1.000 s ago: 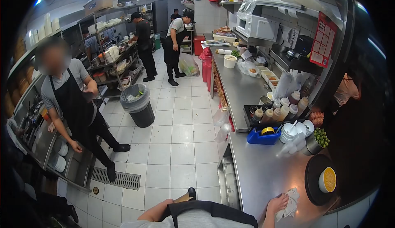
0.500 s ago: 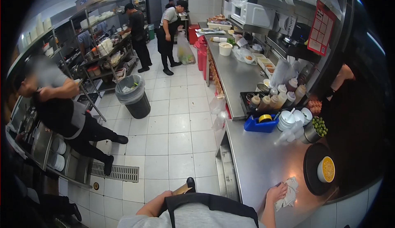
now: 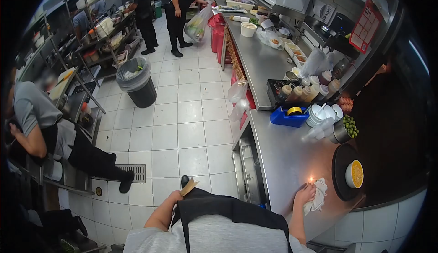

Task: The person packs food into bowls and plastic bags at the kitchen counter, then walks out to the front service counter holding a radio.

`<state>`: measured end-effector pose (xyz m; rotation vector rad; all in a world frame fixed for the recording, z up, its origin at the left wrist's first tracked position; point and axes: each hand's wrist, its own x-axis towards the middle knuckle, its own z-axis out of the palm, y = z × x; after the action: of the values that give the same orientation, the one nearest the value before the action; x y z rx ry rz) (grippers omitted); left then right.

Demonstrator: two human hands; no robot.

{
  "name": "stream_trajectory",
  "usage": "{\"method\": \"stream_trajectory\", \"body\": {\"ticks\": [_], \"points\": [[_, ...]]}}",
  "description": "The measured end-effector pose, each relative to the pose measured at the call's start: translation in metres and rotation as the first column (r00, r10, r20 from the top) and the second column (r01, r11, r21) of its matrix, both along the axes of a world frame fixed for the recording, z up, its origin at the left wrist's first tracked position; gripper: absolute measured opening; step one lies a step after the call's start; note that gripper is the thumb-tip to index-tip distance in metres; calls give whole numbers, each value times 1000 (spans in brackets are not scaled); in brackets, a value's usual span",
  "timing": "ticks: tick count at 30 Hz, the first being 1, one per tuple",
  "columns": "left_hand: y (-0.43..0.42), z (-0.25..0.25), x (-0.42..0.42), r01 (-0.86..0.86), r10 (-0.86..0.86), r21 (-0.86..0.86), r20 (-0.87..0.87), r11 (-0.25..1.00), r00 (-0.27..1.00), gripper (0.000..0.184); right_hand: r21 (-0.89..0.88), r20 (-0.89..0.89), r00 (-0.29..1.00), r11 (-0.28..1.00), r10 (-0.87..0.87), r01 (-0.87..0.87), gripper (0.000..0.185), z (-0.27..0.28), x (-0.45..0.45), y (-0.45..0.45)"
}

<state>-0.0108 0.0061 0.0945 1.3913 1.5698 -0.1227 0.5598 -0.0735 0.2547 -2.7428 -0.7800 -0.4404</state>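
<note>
My left hand (image 3: pixel 175 197) is closed around a flat brown piece (image 3: pixel 189 187), paper or card by its look, held in front of my apron. On the steel counter, my right hand (image 3: pixel 306 193) grips a crumpled white cloth (image 3: pixel 318 194). To the right of the cloth lies a round black tray (image 3: pixel 340 164), bearing a white bowl (image 3: pixel 349 174) with yellow-orange contents.
A blue tape dispenser (image 3: pixel 288 117), stacked white dishes (image 3: pixel 316 115), a metal container of green limes (image 3: pixel 350 126) and sauce bottles (image 3: pixel 306 92) line the counter. A lined trash bin (image 3: pixel 142 91) stands on the tiled floor. Several co-workers are around, one at left (image 3: pixel 34 107).
My view has shifted. The brown piece in my left hand points up more. At left the co-worker has turned toward the shelving; the one at back now holds the clear bag up.
</note>
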Motion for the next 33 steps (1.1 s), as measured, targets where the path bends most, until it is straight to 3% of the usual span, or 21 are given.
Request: {"method": "stream_trajectory", "body": {"ticks": [2, 3, 7, 9, 11, 15, 19, 22, 23, 25, 26, 28, 31, 33], "points": [[11, 27, -7, 11, -11, -18, -36, 1000, 999, 34, 46, 87, 983, 985, 160, -164, 37, 6, -24, 4], [17, 31, -12, 23, -26, -35, -85, 999, 996, 35, 39, 93, 983, 986, 159, -164, 37, 7, -41, 11], [29, 15, -44, 22, -25, -28, -121, 999, 992, 34, 157, -81, 842, 841, 534, -518, 35, -7, -139, 48], [43, 9, -72, -10, 7, -31, -110, 999, 994, 33, 113, -36, 803, 800, 595, -589, 32, -6, -202, 81], [60, 6, -104, -73, 68, -49, -94, 996, 993, 33, 137, -179, 693, 715, 699, -686, 31, -17, -241, 116], [86, -6, -171, -228, 223, -83, -64, 970, 973, 33, 105, -165, 448, 467, 879, -878, 29, -1, -313, 191], [95, -5, -222, -330, 328, -136, -40, 934, 944, 32, 25, -357, 429, 468, 830, -883, 28, -14, -343, 226], [95, -11, -254, -312, 306, -144, -63, 939, 950, 22, -189, -624, 465, 455, 629, -870, 28, -25, -348, 229], [93, -18, -265, -322, 314, -150, -70, 935, 947, 21, -200, -627, 482, 472, 612, -859, 28, -32, -346, 229], [96, -23, -293, -349, 336, -160, -99, 924, 937, 19, -444, -790, 505, 243, 348, -862, 30, -42, -339, 227], [98, -26, -304, -365, 349, -165, -120, 916, 929, 19, -454, -787, 520, 259, 332, -852, 30, -50, -334, 229], [108, -24, -338, -408, 382, -157, -172, 900, 908, 17, -484, -856, 506, 183, 104, -856, 34, -69, -326, 245], [136, -16, -416, -502, 458, -117, -273, 857, 846, 17, -445, -867, 484, 250, 120, -860, 36, -99, -321, 300], [179, -1, -501, -589, 534, -90, -329, 803, 779, 17, -324, -882, 405, 315, 240, -892, 37, -122, -317, 353]]}}
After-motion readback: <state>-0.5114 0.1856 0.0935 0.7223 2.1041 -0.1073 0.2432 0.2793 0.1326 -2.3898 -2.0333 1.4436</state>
